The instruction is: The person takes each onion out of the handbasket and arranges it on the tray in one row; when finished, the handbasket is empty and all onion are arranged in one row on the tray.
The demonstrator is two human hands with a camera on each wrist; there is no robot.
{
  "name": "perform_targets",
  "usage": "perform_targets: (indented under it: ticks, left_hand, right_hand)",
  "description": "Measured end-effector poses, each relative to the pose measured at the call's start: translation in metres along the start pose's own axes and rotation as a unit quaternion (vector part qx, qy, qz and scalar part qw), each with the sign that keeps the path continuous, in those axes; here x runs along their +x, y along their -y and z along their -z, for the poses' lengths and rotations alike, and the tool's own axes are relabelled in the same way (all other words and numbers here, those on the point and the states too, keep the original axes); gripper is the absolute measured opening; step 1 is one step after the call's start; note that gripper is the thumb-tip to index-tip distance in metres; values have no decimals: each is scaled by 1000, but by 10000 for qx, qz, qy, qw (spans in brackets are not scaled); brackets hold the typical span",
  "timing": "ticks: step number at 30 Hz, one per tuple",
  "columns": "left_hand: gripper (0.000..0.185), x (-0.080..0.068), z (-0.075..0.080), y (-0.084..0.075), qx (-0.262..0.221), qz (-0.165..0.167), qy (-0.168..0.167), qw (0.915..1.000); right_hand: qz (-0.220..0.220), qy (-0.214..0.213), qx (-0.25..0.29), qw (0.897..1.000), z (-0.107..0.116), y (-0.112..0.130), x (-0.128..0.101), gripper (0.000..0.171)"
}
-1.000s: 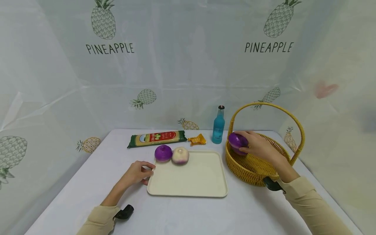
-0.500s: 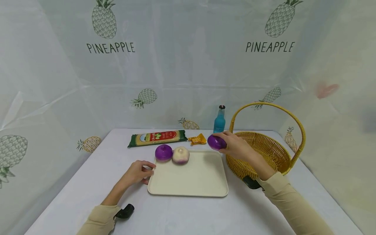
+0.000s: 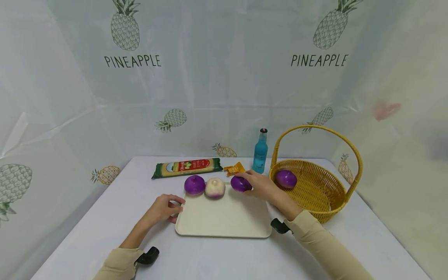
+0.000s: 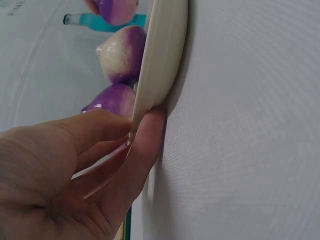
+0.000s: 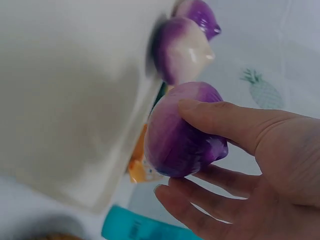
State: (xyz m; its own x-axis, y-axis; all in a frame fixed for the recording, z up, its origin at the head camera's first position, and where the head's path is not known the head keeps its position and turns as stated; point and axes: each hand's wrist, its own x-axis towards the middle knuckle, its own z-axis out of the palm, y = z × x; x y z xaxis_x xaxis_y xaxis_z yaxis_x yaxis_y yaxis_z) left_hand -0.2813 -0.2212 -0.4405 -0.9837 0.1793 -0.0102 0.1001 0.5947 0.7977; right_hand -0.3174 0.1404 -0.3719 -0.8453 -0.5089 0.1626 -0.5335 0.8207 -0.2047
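Observation:
My right hand (image 3: 246,182) grips a purple onion (image 3: 240,183) and holds it at the far edge of the cream tray (image 3: 224,217), just right of a white-and-purple onion (image 3: 214,187) and another purple onion (image 3: 194,184). In the right wrist view the thumb and fingers (image 5: 225,122) curl round the held onion (image 5: 182,130) above the tray (image 5: 65,100). My left hand (image 3: 164,208) pinches the tray's left rim (image 4: 162,60), thumb on top and a finger (image 4: 142,150) against the edge. One more purple onion (image 3: 286,178) lies in the wicker basket (image 3: 316,200).
A blue bottle (image 3: 260,151) stands behind the tray beside the basket's tall handle. A green pasta packet (image 3: 187,166) and a small orange wrapper (image 3: 235,168) lie at the back of the white table. Plastic sheeting walls in the back and sides.
My right hand carried the purple onion out of the basket and leftward down to the tray's far edge. Another purple onion now shows in the basket. The left hand stayed put.

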Motion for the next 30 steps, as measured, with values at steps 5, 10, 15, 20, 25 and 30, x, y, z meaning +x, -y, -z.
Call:
perform_targets:
  ticks: [5,10,15,20,25,30]
  left_hand:
    - [25,0,0,1,6,36,-2,10000]
    - [26,1,0,2,-28,17,18,10000]
    - [25,1,0,3,-52,-12,13,10000]
    - [26,1,0,2,-66,-48,24,10000]
    - [26,2,0,4,-40,-100,49,9999]
    - [25,2,0,5,-25,-124,49,9999]
  right_hand:
    - [-120,74,135,9998,-16,5,11,64]
    - [-155,102,143,9997,-25,7,17,61]
    - [-219,52,170,9996,-28,8,19,62]
    - [-322,-14,146,9994,-29,10,21,65]
    - [-408,20,12,9992,-33,11,22,71]
    - [-470,22,-48,9989,-29,11,21,73]
